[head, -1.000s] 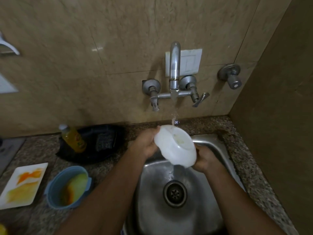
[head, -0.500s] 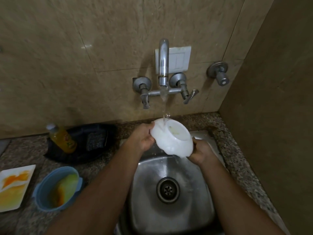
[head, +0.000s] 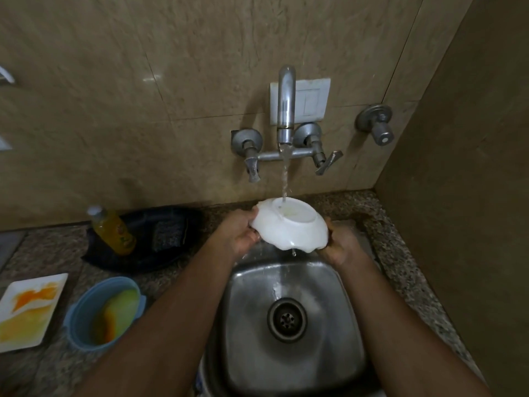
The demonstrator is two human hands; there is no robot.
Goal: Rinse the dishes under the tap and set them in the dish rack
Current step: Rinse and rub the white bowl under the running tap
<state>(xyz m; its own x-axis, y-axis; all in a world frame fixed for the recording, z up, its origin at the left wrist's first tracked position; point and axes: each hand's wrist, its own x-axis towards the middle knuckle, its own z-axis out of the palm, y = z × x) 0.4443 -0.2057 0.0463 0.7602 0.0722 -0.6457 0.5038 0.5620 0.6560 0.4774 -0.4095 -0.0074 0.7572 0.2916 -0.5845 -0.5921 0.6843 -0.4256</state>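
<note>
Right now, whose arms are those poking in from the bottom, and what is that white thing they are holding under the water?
No machine here: those are a person's two bare arms. The camera sits on the person's head and looks down, so you see what they see. The left hand and the right hand each grip an edge of a white bowl, turned bottom-up. Water from the silver wall tap lands on its underside and drips into the steel sink below.

On the speckled stone counter to the left lie a white square plate smeared with orange, a blue round tub with yellow-orange leftovers, a yellow bottle and a black tray that the bottle seems to stand in. Those dishes look dirty, waiting their turn.
</note>
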